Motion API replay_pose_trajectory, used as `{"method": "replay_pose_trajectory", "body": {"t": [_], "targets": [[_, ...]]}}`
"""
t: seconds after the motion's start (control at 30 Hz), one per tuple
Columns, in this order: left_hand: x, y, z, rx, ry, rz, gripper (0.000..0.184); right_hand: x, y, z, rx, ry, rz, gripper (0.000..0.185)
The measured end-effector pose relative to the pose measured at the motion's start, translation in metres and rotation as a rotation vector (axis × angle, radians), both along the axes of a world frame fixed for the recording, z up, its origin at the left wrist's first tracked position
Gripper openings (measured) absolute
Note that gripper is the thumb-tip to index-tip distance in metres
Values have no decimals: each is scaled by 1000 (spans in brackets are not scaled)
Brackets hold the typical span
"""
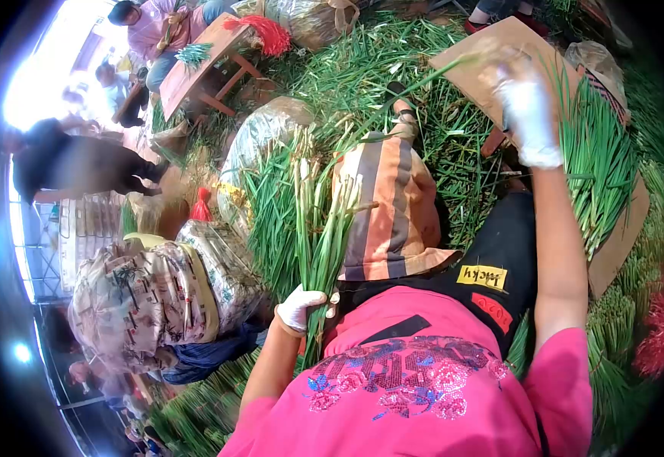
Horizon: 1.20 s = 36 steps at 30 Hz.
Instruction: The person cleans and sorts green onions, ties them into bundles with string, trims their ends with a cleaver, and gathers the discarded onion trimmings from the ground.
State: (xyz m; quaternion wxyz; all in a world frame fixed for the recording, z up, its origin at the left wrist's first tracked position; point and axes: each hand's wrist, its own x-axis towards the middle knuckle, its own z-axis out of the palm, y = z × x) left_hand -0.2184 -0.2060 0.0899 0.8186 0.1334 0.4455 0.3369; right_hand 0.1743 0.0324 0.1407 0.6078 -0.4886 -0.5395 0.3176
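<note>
My left hand point(301, 308), in a white glove, is closed round the lower part of a bunch of green stalks point(323, 228) with pale ends pointing up and away from me. More green stalks lie just beyond it on the left. My right hand point(526, 114), also gloved in white, reaches out over a brown board point(492, 68). Its fingers are smeared by motion, and a pale-ended green stalk point(458, 65) extends leftward beside them. A striped orange and brown cloth point(393, 209) covers my leg.
A large pile of green stalks point(598, 164) lies right of my right arm. Loose greens point(362, 68) cover the floor ahead. People sit at the upper left near a wooden bench point(202, 65) with red ties point(267, 34). A person in a floral top point(142, 301) is at left.
</note>
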Motion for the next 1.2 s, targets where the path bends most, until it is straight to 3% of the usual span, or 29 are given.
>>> {"method": "replay_pose_trajectory", "body": {"t": [0.03,0.07,0.1,0.13,0.2,0.23,0.3,0.37,0.4,0.43,0.47,0.5,0.57,0.6,0.67,0.7,0.9,0.93,0.97,1.03,1.1,1.17,1.2], "targets": [[4,2,2,2,9,31,66,-15,-5,-27,80,-451,179,39],[6,5,-1,29,14,32,62,-45,-36,-33,-179,-133,419,43],[5,8,-7,18,6,-8,60,-65,-53,-36,-223,-571,433,50],[3,11,-13,6,-2,-49,58,-82,-67,-49,-259,-668,530,56],[7,19,-11,-4,32,-124,49,-114,-85,-65,-486,-584,673,47],[10,20,-13,28,81,-123,45,-128,-90,-80,-440,-406,653,41],[15,24,-13,61,117,-105,41,-128,-86,-90,-643,-140,649,26],[15,27,-12,86,166,-98,41,-119,-76,-87,-375,187,432,21],[15,28,-13,98,190,-90,41,-97,-62,-74,-288,22,301,19],[11,29,-18,90,183,-76,42,-79,-49,-57,-300,554,272,20],[4,26,-26,76,177,-59,43,-55,-39,-14,-181,772,317,21],[-1,21,-30,62,172,-41,44,-19,-21,-17,-20,964,287,23],[-3,18,-31,42,163,-15,47,12,-2,4,-96,601,-22,23],[-1,19,-29,44,152,-3,47,-5,-6,6,-302,179,85,24],[5,22,-25,60,142,-7,46,-39,-22,10,-450,-712,249,35],[12,26,-16,75,156,-11,44,-55,-31,-3,-138,-855,270,46],[38,29,1,111,234,-114,43,-150,-83,-43,-165,-648,683,49],[38,29,0,97,217,-104,43,-155,-84,-47,-107,-573,677,39],[37,28,0,81,199,-89,43,-159,-89,-49,-327,-107,730,28],[27,24,-13,75,172,-31,41,-155,-96,-39,-438,-23,726,28],[24,25,-18,59,139,51,38,-139,-94,-21,-666,-98,1039,23],[19,25,-23,51,173,122,39,-118,-96,2,-874,362,1053,20],[17,24,-25,47,203,135,40,-111,-94,-14,-669,443,846,14]]}}
